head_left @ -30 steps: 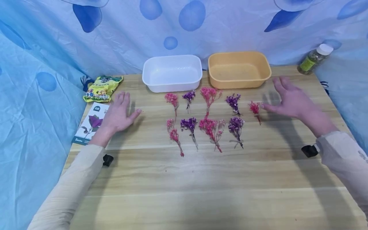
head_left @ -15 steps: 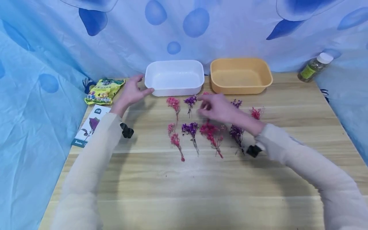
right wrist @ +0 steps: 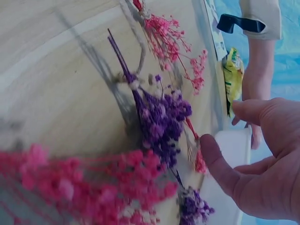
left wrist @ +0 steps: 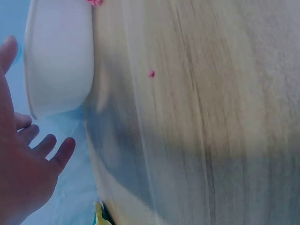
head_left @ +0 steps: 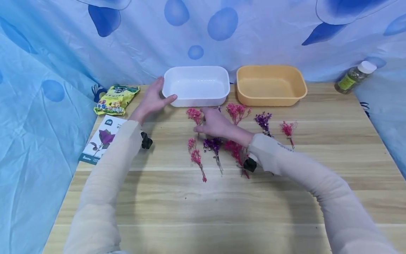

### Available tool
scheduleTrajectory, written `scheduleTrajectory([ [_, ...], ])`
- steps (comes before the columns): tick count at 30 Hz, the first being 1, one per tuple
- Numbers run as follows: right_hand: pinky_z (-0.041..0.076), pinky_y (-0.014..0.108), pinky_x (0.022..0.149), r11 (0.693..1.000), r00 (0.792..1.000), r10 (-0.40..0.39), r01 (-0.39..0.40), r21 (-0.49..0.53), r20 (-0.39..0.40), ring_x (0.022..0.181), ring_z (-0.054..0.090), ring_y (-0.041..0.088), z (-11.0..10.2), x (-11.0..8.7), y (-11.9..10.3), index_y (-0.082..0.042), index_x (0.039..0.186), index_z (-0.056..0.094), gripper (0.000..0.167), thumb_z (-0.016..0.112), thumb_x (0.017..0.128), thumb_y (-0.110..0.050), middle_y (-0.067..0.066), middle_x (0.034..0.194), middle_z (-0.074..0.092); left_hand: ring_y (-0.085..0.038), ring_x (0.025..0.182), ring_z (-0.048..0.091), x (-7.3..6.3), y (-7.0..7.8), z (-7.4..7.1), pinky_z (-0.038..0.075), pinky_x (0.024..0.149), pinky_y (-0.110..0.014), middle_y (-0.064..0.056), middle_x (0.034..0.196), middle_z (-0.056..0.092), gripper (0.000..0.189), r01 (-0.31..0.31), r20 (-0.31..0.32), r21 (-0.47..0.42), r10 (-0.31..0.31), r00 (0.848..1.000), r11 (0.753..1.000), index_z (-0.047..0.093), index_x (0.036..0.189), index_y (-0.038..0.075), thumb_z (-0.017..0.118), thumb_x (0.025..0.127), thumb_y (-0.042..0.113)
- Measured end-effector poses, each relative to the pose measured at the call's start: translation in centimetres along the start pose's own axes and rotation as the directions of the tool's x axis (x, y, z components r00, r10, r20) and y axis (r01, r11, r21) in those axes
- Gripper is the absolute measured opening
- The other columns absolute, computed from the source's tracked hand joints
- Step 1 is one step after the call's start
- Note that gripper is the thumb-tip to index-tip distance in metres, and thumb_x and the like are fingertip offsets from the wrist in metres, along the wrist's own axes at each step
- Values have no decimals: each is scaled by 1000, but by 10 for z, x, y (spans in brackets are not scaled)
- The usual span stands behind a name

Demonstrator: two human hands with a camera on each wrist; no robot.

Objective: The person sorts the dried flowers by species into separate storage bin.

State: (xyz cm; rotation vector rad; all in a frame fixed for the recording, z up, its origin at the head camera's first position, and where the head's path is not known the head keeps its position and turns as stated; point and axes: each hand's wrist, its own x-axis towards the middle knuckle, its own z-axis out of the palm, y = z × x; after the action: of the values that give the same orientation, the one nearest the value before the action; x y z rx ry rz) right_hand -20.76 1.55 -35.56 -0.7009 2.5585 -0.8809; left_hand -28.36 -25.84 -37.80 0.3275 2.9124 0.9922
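My left hand [head_left: 153,98] is at the left end of the white tub [head_left: 200,103], thumb by its front wall, fingers spread; the left wrist view shows the fingers loosely extended beside the tub's end. Over the upper row of dried flowers reaches my right hand [head_left: 217,123], thumb and fingers apart beside the upper-left pink bunch [head_left: 193,113]. That hand mostly hides a purple bunch [head_left: 219,108]. Below it lie a pink bunch [head_left: 196,157] and a purple bunch [head_left: 214,144]. In the right wrist view, a tied purple bunch [right wrist: 159,117] lies near the thumb; no flower is visibly held.
A yellow-orange tub [head_left: 271,101] stands right of the white one. More bunches lie rightward, including a small pink one [head_left: 287,128]. A yellow packet [head_left: 115,98] and a flower-printed box [head_left: 103,137] sit left; a lidded bottle [head_left: 352,78] stands at the back right corner.
My left hand has moved from beside the printed box to the white tub's left end. My right hand has swept left from the far right to the upper-left pink bunch. The flowers look unmoved.
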Motion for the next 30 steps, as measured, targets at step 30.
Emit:
scheduleTrajectory([
  [30, 51, 28, 50, 986, 976, 155, -163, -39, -156, 54, 56, 17, 43, 26, 0, 4, 108, 55, 32, 75, 88, -11, 8, 69, 59, -35, 151, 4, 5, -4, 2, 4, 120, -49, -10, 166, 1, 105, 50, 60, 80, -54, 997, 996, 3, 159, 6, 63, 91, 59],
])
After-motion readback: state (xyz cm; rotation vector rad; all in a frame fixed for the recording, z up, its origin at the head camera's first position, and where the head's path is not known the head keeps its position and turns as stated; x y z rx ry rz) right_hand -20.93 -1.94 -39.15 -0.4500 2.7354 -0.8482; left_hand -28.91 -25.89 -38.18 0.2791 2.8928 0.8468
